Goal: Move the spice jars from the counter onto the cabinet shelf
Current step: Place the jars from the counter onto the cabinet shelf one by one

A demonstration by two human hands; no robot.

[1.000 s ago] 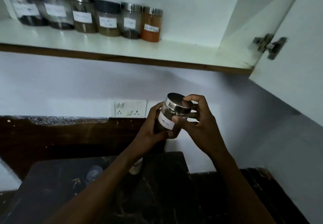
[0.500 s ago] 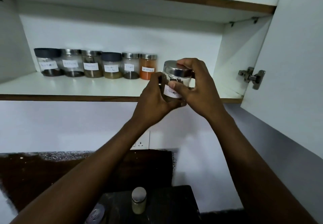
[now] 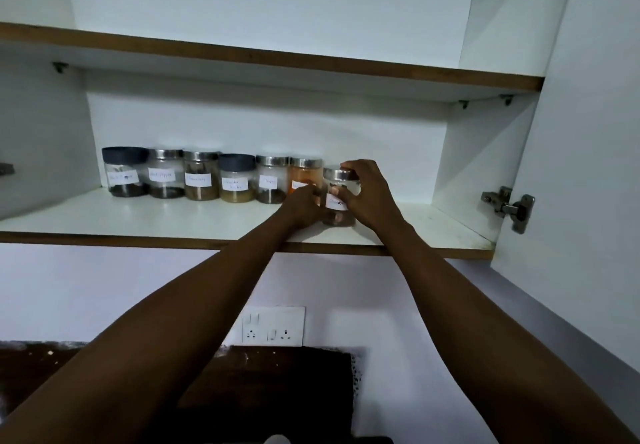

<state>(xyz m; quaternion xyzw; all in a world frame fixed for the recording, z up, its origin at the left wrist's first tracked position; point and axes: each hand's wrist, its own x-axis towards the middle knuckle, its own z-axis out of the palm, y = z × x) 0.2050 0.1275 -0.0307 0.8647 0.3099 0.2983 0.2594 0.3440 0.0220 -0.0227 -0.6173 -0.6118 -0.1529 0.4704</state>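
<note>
A glass spice jar [image 3: 336, 201] with a steel lid and a white label stands on the white cabinet shelf [image 3: 207, 225], right of a row of several labelled jars [image 3: 201, 180]. The nearest of them is an orange-filled jar [image 3: 302, 176]. My left hand [image 3: 304, 206] grips the jar's left side near its base. My right hand [image 3: 367, 194] wraps round its right side and lid. The pale top of another jar [image 3: 275, 439] shows at the bottom edge, on the counter.
The cabinet door [image 3: 588, 166] stands open at the right, with a metal hinge [image 3: 509, 206] on it. A second shelf [image 3: 277, 62] runs above. A wall socket plate [image 3: 273, 325] sits below the cabinet, over the dark counter backsplash [image 3: 277, 374].
Both hands have lifted the jar from above the counter up to the shelf and set it down at the right end of the jar row. The view tilted upward.
</note>
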